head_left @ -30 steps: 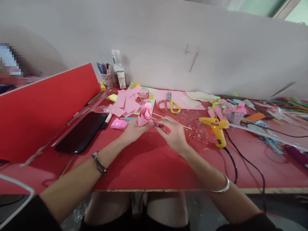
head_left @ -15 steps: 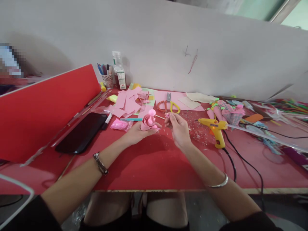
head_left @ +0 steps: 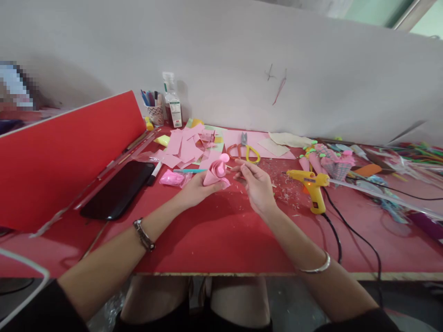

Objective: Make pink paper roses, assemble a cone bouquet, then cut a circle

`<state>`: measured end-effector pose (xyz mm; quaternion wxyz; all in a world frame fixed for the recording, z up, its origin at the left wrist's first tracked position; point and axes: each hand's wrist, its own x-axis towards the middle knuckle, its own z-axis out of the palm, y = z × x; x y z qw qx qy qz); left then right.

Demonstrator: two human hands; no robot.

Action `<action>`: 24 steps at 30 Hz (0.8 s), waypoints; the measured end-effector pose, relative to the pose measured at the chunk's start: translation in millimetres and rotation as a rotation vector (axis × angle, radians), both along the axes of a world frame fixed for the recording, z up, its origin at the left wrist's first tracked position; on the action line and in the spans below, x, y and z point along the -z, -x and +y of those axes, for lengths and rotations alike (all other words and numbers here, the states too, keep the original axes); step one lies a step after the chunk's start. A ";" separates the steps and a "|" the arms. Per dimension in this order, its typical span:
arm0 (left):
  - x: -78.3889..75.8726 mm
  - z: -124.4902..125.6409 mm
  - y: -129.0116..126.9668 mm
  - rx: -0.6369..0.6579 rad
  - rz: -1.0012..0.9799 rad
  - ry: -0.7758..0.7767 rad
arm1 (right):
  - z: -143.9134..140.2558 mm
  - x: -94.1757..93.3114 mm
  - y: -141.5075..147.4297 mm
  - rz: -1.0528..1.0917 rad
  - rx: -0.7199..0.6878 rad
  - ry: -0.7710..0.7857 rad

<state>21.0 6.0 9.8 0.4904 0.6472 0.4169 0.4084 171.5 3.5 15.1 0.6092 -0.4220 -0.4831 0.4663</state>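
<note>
My left hand [head_left: 195, 190] is closed around a rolled pink paper cone [head_left: 216, 173], whose spiral opening faces up. A small pink ball [head_left: 224, 157] sits at the cone's upper edge. Just right of the cone, my right hand [head_left: 255, 182] hovers with its fingers stretched toward it and slightly apart. Nothing shows between those fingers. Behind the hands lie scissors [head_left: 244, 138] with one orange and one yellow handle. A bag of pink clay-like material [head_left: 171, 178] and a teal pen [head_left: 189, 171] are left of the cone.
A yellow glue gun [head_left: 313, 184] lies at right, its cord running off the front edge. Cut pink paper [head_left: 187, 150] is scattered at the back. A black phone [head_left: 119, 191], a red board [head_left: 69, 161], a bottle [head_left: 175, 108] and a pen cup [head_left: 154, 115] stand left.
The small pink piece pinched in my right hand earlier no longer shows there. Its fingers have straightened and loosened. The cone in my left hand has tilted slightly to the right.
</note>
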 end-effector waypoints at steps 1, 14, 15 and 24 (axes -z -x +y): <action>1.0 0.8 0.1 0.007 -0.045 0.029 | 0.1 0.5 0.0 -0.002 0.001 -0.010; 3.0 2.6 5.4 0.493 -0.438 0.415 | -3.6 -0.3 3.3 -0.159 0.010 -0.195; 2.8 2.0 6.4 0.529 -0.437 0.421 | -3.2 0.6 3.1 -0.159 0.011 -0.202; 2.8 -0.4 13.0 0.929 -0.361 0.501 | -8.3 2.3 10.0 -0.008 -0.427 -0.143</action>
